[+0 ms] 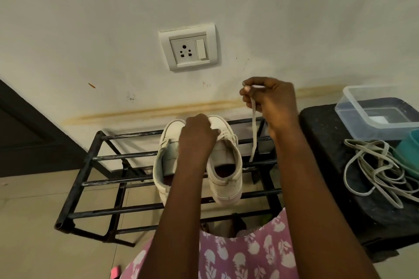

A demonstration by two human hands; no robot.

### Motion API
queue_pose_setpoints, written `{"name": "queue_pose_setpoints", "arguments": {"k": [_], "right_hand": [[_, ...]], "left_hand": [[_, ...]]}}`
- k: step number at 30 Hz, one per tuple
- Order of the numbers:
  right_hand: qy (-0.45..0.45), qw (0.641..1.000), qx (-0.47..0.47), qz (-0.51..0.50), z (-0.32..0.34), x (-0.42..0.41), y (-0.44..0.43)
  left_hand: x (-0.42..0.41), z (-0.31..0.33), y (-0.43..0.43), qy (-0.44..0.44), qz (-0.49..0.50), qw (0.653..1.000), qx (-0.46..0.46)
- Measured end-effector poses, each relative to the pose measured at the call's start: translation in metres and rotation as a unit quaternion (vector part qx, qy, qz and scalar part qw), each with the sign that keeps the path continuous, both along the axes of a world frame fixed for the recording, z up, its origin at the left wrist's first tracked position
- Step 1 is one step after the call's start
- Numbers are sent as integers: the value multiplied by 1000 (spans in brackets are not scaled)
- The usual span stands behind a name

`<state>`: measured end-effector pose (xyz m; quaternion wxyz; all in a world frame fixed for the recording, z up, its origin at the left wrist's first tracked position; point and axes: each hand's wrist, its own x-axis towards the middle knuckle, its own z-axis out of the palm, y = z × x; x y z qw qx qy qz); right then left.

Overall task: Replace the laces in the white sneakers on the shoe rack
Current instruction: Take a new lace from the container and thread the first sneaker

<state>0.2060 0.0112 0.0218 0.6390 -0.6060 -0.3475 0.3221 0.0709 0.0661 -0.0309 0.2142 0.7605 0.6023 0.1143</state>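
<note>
Head view: the right hand [272, 102] is up high, thumb and fingers pinching a lace [253, 133] that hangs straight down below it. The left hand [197, 137] is lower, fingers curled down on the laced sneaker [226, 174], pinning it. The white sneakers [169, 142] sit on the shoe rack [95, 158] right under that hand, lying lengthwise away from the person, toes at the wall, heels nearest. I'd say a lace is being worked at the eyelets, though in or out I can't tell. The next move needs a firm hold on the shoe and the tip guided eyelet by eyelet. Spare laces [374, 165] lie heaped to the right of the raised hand.
</note>
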Motion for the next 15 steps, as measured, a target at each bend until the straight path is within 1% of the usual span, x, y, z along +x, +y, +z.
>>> {"name": "queue_pose_setpoints", "arguments": {"k": [3,6,8,10,11,15], "right_hand": [[-54,997,-47,29,-28,-16,9],[-126,984,-114,61,-52,-33,14],[-190,965,-161,79,-68,-45,15],[-237,948,-197,80,-80,-53,15],[-253,942,-207,77,-84,-56,15],[-332,914,-224,67,-83,-60,14]], "left_hand": [[-11,-2,0,12,19,995,-102],[-12,0,-9,-11,16,993,-120],[-16,-3,-10,-63,43,989,-126],[-22,-9,-7,-148,91,971,-167],[-24,-12,-5,-177,108,962,-178],[-29,-19,-2,-235,152,941,-192]]}}
